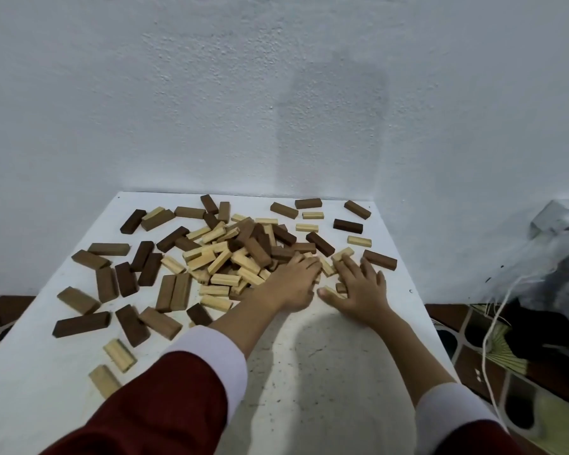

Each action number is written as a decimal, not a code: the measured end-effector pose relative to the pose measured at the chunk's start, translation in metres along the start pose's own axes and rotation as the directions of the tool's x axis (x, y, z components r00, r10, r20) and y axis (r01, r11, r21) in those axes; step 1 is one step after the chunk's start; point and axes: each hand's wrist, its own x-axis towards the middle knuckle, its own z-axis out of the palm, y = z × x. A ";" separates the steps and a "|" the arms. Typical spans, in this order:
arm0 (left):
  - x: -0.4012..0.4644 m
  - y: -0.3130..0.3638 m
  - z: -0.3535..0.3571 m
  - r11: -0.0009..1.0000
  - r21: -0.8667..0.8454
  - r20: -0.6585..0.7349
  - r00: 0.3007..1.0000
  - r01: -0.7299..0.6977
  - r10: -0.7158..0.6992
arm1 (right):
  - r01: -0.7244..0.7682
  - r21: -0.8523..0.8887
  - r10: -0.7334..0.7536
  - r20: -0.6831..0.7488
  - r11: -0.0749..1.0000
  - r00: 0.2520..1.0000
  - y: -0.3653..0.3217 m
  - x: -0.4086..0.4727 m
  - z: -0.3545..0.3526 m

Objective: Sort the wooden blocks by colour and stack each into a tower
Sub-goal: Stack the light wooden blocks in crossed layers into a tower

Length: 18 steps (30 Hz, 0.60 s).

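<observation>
The wooden blocks [240,254] are heaped unsorted mid-table [326,372], strays of three shades scattered around (no tower begun). The left hand [291,284] and right hand [358,287] are laid flat, fingers spread, nothing gripped, probably to rake pale pieces apart.

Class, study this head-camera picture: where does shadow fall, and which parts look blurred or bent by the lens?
Head view: a soft shadow lies on the white table below the left hand and right hand; a faint grey one marks the wall. The pile of blocks looks fairly sharp; the clutter at the right edge is smeared. The table edges splay with the wide angle.
</observation>
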 end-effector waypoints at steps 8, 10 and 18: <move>0.005 0.003 0.001 0.999 -0.017 -0.044 0.999 -0.027 0.026 | 0.040 -0.084 -0.043 -0.038 0.996 0.998 0.004 -0.016 0.007; 0.005 0.005 -0.002 1.000 -0.016 0.007 1.000 -0.020 0.020 | 0.049 -0.089 -0.054 -0.055 0.995 0.997 0.002 -0.020 0.006; 0.003 -0.001 -0.018 0.996 -0.090 0.188 0.982 0.008 0.010 | 0.051 -0.150 -0.063 -0.077 0.987 0.995 0.001 -0.022 0.004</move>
